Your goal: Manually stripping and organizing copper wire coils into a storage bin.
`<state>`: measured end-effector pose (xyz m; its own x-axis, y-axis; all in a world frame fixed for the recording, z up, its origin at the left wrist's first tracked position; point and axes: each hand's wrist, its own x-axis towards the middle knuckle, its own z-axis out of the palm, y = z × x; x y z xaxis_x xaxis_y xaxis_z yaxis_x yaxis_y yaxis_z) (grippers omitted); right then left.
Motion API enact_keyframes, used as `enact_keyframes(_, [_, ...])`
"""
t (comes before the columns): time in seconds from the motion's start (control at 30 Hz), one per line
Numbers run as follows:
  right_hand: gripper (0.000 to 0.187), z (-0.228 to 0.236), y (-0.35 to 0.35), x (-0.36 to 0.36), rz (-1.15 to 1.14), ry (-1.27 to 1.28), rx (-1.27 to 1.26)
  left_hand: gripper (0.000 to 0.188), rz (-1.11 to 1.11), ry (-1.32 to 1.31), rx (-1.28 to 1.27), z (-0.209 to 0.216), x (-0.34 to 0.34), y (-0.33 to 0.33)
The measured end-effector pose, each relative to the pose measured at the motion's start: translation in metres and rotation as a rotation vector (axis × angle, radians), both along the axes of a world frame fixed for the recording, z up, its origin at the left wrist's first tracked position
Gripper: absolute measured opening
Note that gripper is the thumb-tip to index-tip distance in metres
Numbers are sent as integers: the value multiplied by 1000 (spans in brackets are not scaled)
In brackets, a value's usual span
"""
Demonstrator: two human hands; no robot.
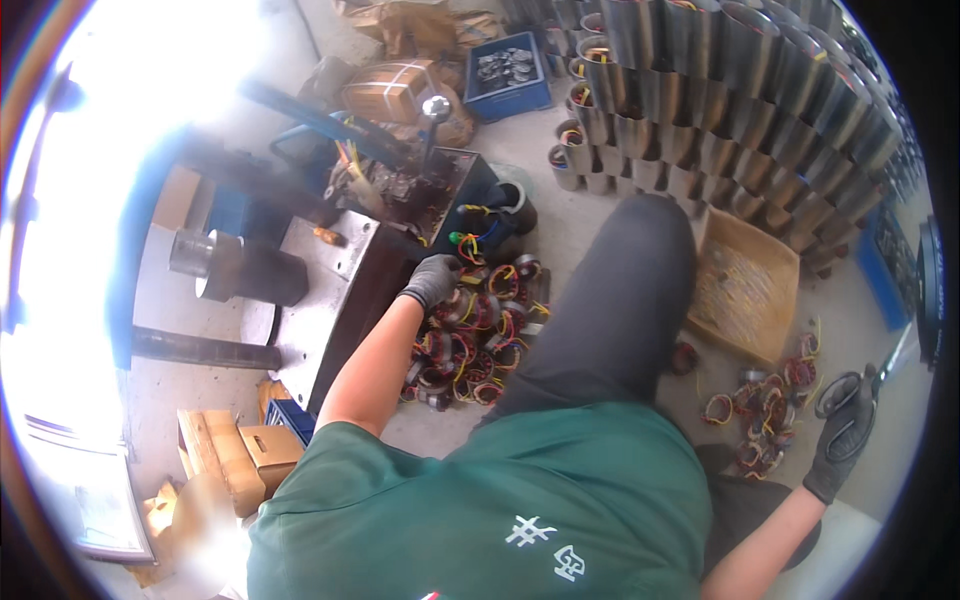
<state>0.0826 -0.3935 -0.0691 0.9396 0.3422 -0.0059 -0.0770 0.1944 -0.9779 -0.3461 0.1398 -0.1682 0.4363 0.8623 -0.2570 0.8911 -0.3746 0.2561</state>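
My left hand [434,281], in a grey glove, is at the upper edge of a heap of wound motor stators [470,335] with red, yellow and blue wires. Its fingers are curled closed; what they hold, if anything, is hidden. Just beyond it, colored leads [466,240] hang by a dark cylindrical part [512,208] beside the machine. Out to the right, my gloved right hand [842,432] is closed around the dark handles of a pair of scissors [868,405], blades pointing away. A smaller group of stators [765,408] lies on the floor left of that hand.
A metal machine [335,290] with thick rods stands at left. Stacked metal tubes [700,110] fill the far right. A shallow cardboard box [775,335] of wire scraps sits beyond my knee. At the back are a blue crate [510,100] of metal parts and a strapped carton [385,92].
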Motion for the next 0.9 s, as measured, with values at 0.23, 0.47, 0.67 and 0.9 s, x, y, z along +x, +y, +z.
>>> enact_keyframes(0.23, [44,15,8,-5,22,3,176,26,-294,-622,63,63,102,-2])
enact_keyframes(0.47, [42,20,-1,-9,-139,15,126,40,-1149,-433,-320,107,318,-177])
enact_keyframes(0.67, [33,19,7,-2,-42,101,276,44,-2311,148,344,-198,358,-270])
enact_keyframes(0.9, [27,-6,17,-8,-19,320,375,31,-1444,222,38,-425,324,-250])
